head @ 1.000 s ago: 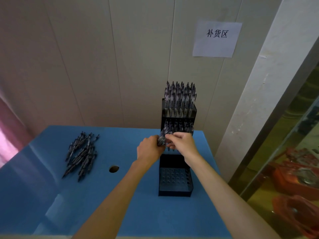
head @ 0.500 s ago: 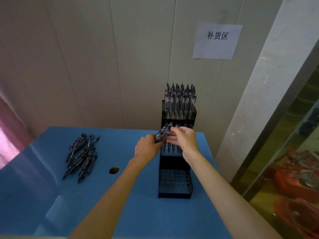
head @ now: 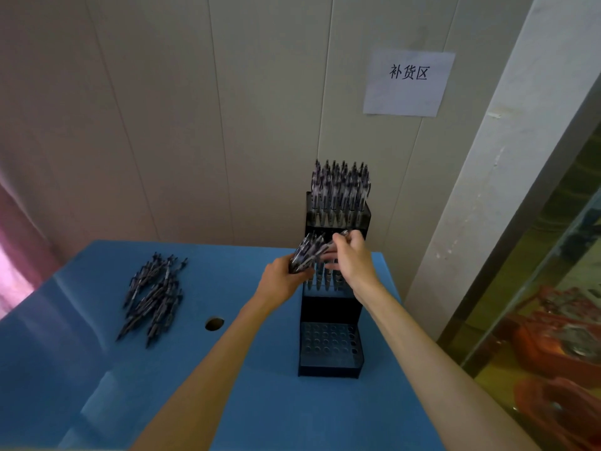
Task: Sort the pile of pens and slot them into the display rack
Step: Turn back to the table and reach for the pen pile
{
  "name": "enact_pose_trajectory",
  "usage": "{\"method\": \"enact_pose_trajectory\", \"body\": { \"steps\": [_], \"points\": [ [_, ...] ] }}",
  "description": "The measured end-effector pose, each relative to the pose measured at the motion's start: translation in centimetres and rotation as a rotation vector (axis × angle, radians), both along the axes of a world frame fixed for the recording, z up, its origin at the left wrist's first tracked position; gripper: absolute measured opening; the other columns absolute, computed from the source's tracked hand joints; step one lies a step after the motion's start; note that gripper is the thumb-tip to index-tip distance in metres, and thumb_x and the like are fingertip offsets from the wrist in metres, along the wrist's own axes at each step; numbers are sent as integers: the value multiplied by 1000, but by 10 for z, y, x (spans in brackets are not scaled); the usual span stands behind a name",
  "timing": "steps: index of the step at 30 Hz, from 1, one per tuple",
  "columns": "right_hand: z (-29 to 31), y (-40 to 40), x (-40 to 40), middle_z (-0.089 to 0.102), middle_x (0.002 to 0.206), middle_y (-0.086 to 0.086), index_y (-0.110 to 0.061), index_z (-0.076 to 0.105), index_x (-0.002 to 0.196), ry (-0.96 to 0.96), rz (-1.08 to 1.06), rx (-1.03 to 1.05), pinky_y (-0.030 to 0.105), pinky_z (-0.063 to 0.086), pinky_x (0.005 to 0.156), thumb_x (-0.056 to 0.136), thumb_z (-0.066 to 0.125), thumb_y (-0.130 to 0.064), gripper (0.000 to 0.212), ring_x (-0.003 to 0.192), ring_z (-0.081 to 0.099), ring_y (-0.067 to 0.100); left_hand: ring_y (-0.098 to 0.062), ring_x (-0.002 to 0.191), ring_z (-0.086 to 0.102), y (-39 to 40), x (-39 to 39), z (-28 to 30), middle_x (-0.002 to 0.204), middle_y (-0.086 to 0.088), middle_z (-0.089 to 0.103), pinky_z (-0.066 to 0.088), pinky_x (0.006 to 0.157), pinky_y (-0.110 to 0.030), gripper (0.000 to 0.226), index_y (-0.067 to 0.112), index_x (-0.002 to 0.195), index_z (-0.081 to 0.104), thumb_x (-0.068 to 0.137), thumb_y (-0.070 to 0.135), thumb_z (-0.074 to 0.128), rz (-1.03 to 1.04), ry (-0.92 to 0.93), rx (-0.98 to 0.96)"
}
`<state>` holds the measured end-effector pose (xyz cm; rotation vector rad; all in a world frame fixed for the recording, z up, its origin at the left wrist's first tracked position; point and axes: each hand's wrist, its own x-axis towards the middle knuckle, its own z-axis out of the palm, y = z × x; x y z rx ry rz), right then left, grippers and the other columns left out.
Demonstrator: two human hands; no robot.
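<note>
A bundle of pens [head: 307,253] sits in the left hand [head: 282,281], whose fingers curl round the lower ends so the pens fan up and to the right, in front of the rack's middle tier. The right hand [head: 353,260] pinches a single pen [head: 338,239] at the top of that fan between thumb and forefinger, the other fingers loosely spread; whether that pen is already free of the bundle is hard to tell.

The display rack [head: 330,340] stands on the blue bench [head: 97,385] against the wall. Its top tier [head: 338,196] is packed with upright pens, the middle tier holds a row, mostly hidden by the hands, and the bottom tier [head: 328,345] shows only bare holes.

The likely trouble lies in the bundle: drawing one pen out may drag its neighbours by their clips, and a loose hold could spill several onto the bench or into the rack. The hands work close to the standing pens, so a knuckle might tilt or knock them. The holes sit tight together, and a pen aimed at a slant could miss or jam.

The remaining pile [head: 153,296] lies well apart on the left, near a round hole [head: 214,323] in the bench.
</note>
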<state>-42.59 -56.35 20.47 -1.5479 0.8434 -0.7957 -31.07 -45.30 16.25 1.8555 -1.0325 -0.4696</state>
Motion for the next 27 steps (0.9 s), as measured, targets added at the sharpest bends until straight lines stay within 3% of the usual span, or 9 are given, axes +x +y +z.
{"method": "enact_pose_trajectory", "body": {
  "steps": [4, 7, 10, 12, 14, 17, 19, 22, 27],
  "points": [
    [7, -4, -5, 63, 97, 12, -22, 46, 93, -111, -132, -96, 47, 61, 76, 105, 46, -26, 12, 72, 71, 18, -17, 53, 31, 8, 4, -4, 60, 0, 38, 29, 54, -34, 37, 18, 71, 47, 96, 39, 64, 65, 81, -19],
    [6, -4, -8, 66, 91, 5, -20, 49, 97, -20, -126, -321, 47, 60, 74, 104, 50, -28, 11, 74, 70, 19, -17, 53, 27, 14, 7, -4, 60, -1, 32, 27, 57, -37, 47, 15, 72, 33, 98, 42, 60, 113, 82, -41],
    [-2, -1, -6, 67, 86, 1, -17, 54, 99, 77, -60, -480, 47, 59, 72, 102, 54, -30, 14, 76, 68, 19, -18, 54, 31, 17, 10, -1, 67, -8, 40, 31, 57, -37, 38, 5, 82, 43, 102, 34, 55, 121, 129, -88],
    [-6, 3, -3, 68, 86, -3, -13, 57, 101, 144, -51, -563, 42, 58, 72, 101, 57, -30, 16, 75, 67, 13, -19, 59, 37, 18, 10, 2, 75, -11, 50, 35, 59, -38, 27, -2, 102, 53, 103, 25, 52, 101, 156, -109],
    [-9, 4, -1, 66, 84, -7, -13, 59, 102, 192, -50, -638, 36, 57, 72, 99, 61, -29, 16, 74, 65, 9, -20, 62, 38, 19, 9, 3, 78, -10, 52, 35, 60, -39, 19, 1, 108, 54, 104, 20, 51, 96, 134, -124],
    [-12, 8, 1, 60, 77, -13, -12, 63, 97, 222, -35, -681, 33, 56, 72, 95, 67, -26, 15, 72, 63, 8, -15, 54, 33, 20, 10, 4, 68, -4, 45, 32, 54, -34, 12, 13, 109, 59, 102, 22, 55, 97, 125, -166],
    [-14, 9, 3, 61, 76, -12, -11, 66, 95, 234, -37, -706, 32, 56, 72, 93, 70, -26, 16, 71, 63, 9, -14, 50, 31, 22, 11, 4, 63, 0, 41, 31, 51, -32, 10, 20, 101, 61, 99, 30, 61, 100, 103, -159],
    [-12, 9, 4, 65, 76, -8, -10, 70, 95, 230, -32, -711, 32, 59, 73, 92, 72, -26, 17, 72, 66, 10, -14, 48, 30, 23, 13, 5, 57, 2, 37, 30, 49, -32, 30, 23, 75, 50, 94, 38, 67, 116, 85, -131],
    [-7, 6, 9, 72, 72, -4, -12, 72, 85, 295, -28, -686, 29, 57, 69, 89, 75, -32, 20, 68, 67, 9, -15, 48, 31, 22, 12, 7, 58, 0, 38, 30, 50, -32, 31, 19, 72, 48, 94, 32, 66, 131, 91, -95]
  ]
}}
